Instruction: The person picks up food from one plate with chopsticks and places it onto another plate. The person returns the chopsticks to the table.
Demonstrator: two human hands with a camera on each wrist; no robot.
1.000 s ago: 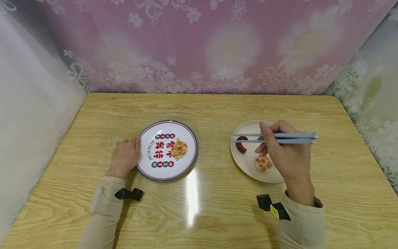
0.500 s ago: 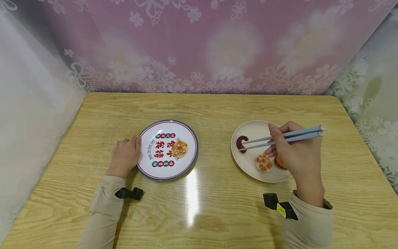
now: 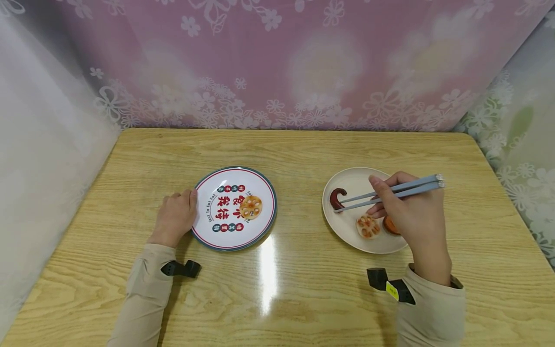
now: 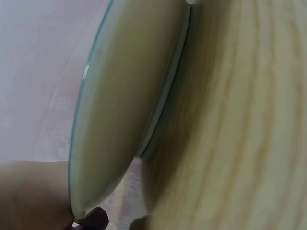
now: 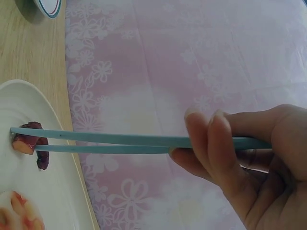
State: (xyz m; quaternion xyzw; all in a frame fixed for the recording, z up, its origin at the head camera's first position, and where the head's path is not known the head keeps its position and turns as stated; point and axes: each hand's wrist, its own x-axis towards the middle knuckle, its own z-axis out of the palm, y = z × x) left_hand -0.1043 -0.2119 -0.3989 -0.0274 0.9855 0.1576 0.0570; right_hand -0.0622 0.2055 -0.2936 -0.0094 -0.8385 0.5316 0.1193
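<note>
My right hand holds a pair of blue-grey chopsticks over the cream plate. Their tips are at a curled, dark red octopus tentacle; in the right wrist view they lie either side of the tentacle's thick cut end. Beside it on the plate is a lotus root slice, with an orange-brown round piece partly behind the hand. On the left, my left hand grips the rim of a white plate with red lettering, fingertips under the edge. Another lotus root slice lies on that plate.
Both plates stand on a wood-grain table, with a stretch of tabletop between them. A pink floral curtain hangs along the far edge, and pale cloth hangs at the left side. Black wrist cameras sit on both sleeves.
The chopsticks have swung from above the tentacle to a slant, their tips coming down around its lower end. My right hand shifted right, uncovering the orange-brown piece. The left hand stayed put.
</note>
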